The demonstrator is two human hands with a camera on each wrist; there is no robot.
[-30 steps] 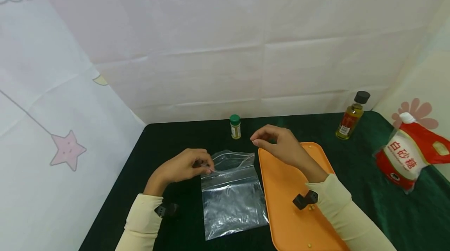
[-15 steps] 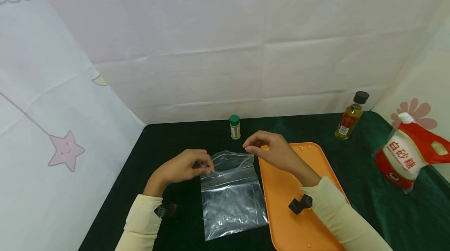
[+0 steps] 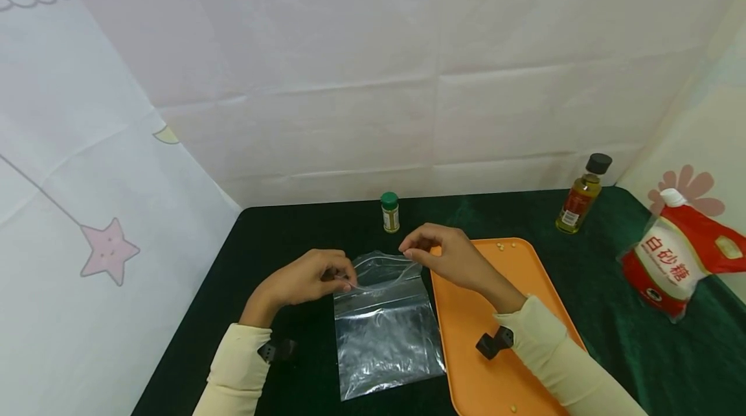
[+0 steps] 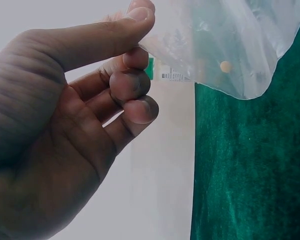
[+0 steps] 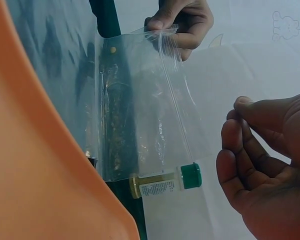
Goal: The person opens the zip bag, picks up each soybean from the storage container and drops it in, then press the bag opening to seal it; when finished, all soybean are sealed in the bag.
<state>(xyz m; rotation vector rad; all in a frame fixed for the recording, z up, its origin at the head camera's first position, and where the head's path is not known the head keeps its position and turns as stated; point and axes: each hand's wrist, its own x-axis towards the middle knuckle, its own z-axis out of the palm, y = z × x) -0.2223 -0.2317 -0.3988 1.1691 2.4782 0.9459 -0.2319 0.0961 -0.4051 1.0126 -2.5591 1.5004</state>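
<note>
A clear zip-top plastic bag (image 3: 387, 338) lies on the dark green cloth, its mouth end lifted. My left hand (image 3: 303, 278) pinches the left corner of the mouth between thumb and index finger. Inside the bag shows a small round yellow bean-like piece (image 4: 226, 66). Over the bag's top right corner hovers my right hand (image 3: 445, 255), thumb and index fingertips close together. In the right wrist view the right hand (image 5: 270, 150) appears apart from the bag; whether something tiny sits between its fingertips is hidden.
An orange tray (image 3: 472, 325) lies right of the bag, with a few yellow pieces (image 3: 513, 409) on it. Behind the bag stands a small green-capped jar (image 3: 390, 214). An oil bottle (image 3: 578, 199) and a red-white sugar bag (image 3: 664, 260) stand farther right.
My right hand has moved left and slightly down, from over the tray's far left corner to the bag's top right corner. The left hand keeps its pinch in place.
</note>
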